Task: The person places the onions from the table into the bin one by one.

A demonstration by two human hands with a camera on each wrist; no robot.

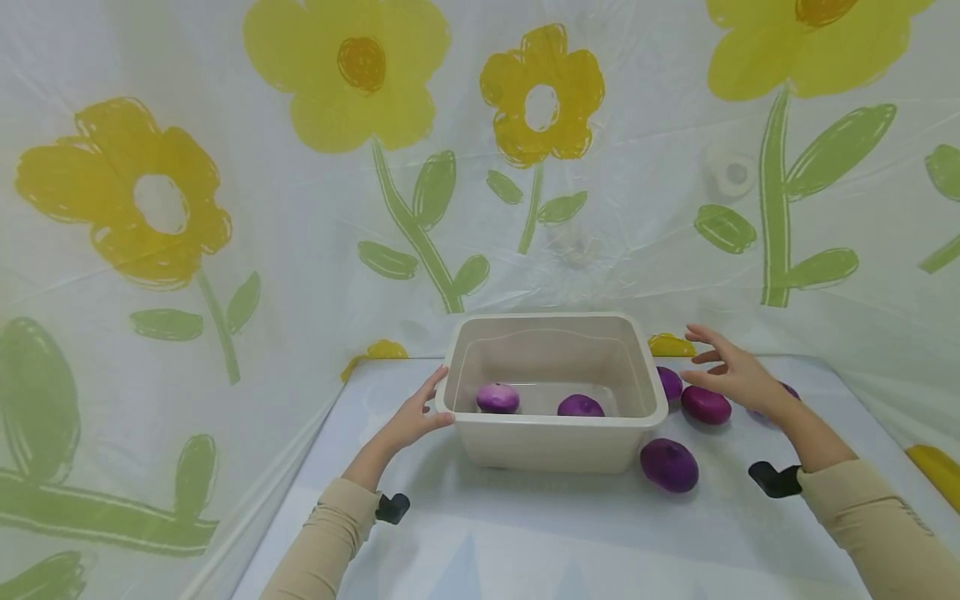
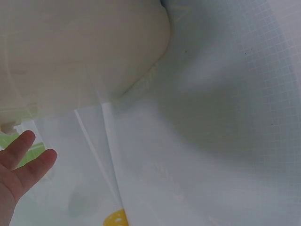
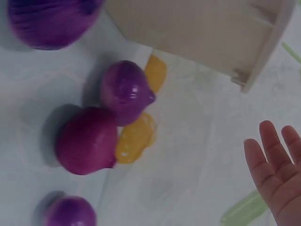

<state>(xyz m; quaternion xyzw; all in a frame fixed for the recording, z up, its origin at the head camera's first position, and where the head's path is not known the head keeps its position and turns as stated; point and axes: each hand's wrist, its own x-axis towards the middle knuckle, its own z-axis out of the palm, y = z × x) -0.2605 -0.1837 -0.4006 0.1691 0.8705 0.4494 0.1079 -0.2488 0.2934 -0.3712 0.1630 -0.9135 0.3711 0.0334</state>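
Onions (image 1: 706,404) lay on the table (image 1: 570,533) right of the tub (image 1: 557,437), two more inside it. Right hand (image 1: 731,372) hovered above them, fingers spread, holding nothing. Left hand (image 1: 415,419) rested flat against the tub's left rim. No writing was legible.

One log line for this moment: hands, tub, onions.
left hand: touches tub rim | right hand: open, above onions beside tub | in tub: two onions
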